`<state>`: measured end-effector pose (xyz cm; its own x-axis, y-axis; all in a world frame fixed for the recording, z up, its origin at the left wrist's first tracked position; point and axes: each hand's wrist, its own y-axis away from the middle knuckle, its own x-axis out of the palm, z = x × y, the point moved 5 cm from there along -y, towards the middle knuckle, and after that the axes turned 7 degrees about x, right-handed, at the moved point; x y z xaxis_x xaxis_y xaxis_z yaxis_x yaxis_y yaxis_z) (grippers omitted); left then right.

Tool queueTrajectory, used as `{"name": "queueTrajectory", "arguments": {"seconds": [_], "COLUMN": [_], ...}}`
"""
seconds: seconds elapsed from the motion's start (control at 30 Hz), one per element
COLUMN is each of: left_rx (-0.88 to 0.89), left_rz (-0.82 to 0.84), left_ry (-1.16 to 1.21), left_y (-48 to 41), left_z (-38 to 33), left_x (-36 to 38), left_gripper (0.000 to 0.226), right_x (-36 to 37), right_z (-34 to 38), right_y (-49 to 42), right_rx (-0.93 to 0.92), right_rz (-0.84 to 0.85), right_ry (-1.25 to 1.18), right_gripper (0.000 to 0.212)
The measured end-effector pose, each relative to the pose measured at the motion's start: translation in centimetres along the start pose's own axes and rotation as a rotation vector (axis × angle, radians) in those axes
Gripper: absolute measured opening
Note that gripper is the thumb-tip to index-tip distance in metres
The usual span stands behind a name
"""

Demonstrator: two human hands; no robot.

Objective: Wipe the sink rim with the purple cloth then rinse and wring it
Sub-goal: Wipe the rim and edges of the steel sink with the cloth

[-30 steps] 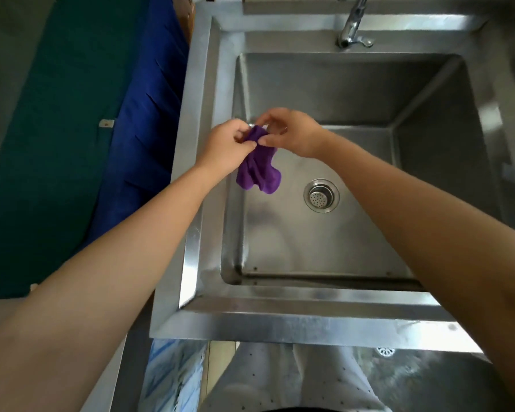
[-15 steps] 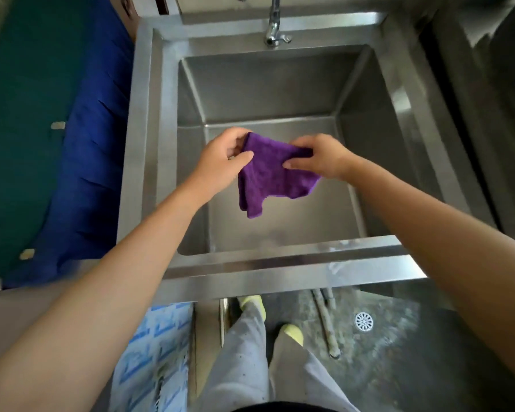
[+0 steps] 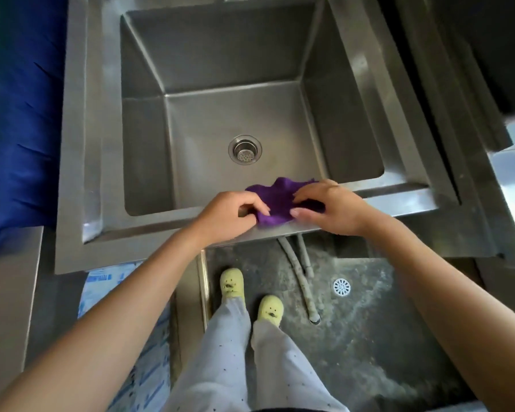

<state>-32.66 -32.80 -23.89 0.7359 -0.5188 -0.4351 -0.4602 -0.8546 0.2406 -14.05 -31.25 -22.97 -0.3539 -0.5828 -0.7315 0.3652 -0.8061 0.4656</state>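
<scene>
The cloth (image 3: 275, 200) lies bunched up on the sink (image 3: 107, 227) rim, at 6 o'clock from the drain (image 3: 245, 149). The left hand (image 3: 229, 214) pinches its edge at 9 o'clock. The right hand (image 3: 330, 208) grips it at 3 o'clock with bent fingers.

Dark mottled floor (image 3: 378, 346), round white floor drain (image 3: 341, 287), blue fabric (image 3: 21, 120) left

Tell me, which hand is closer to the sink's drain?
Left. The left hand grips the purple cloth on the front rim directly before the drain; the right hand holds it farther right.
</scene>
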Motion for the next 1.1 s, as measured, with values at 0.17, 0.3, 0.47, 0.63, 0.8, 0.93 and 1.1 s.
{"name": "queueTrajectory", "arguments": {"seconds": [0.17,0.3,0.47,0.63,0.8,0.93,1.1], "left_rx": [-0.129,-0.194,-0.165,-0.135,-0.135,-0.134,-0.159], "left_rz": [-0.188,0.021,0.047,0.043,0.028,0.038,-0.021], "left_ry": [-0.278,-0.705,-0.823,-0.855,-0.864,-0.863,-0.843], "left_y": [0.5,1.2,1.4,1.5,1.3,1.4,3.7], "left_z": [1.3,4.4,5.2,5.1,5.2,5.1,5.8], "left_x": [-1.8,0.3,0.7,0.9,0.9,0.7,-1.5], "left_gripper": [0.031,0.064,0.076,0.083,0.086,0.081,0.081], "right_x": [2.7,5.7,3.7,1.1,2.1,4.4,8.4], "right_z": [3.7,4.0,0.3,-5.8,-5.1,-0.7,7.4], "right_y": [-3.4,-4.0,-2.0,-0.3,0.3,0.4,-1.3], "right_rx": [0.035,0.032,0.052,0.193,0.392,0.316,0.127], "right_rz": [-0.204,-0.13,-0.354,-0.457,-0.6,-0.591,-0.462], "right_ry": [0.31,0.403,0.391,0.33,0.256,0.239,0.213], "right_gripper": [0.076,0.075,0.059,0.053,0.053,0.05,0.048]}}
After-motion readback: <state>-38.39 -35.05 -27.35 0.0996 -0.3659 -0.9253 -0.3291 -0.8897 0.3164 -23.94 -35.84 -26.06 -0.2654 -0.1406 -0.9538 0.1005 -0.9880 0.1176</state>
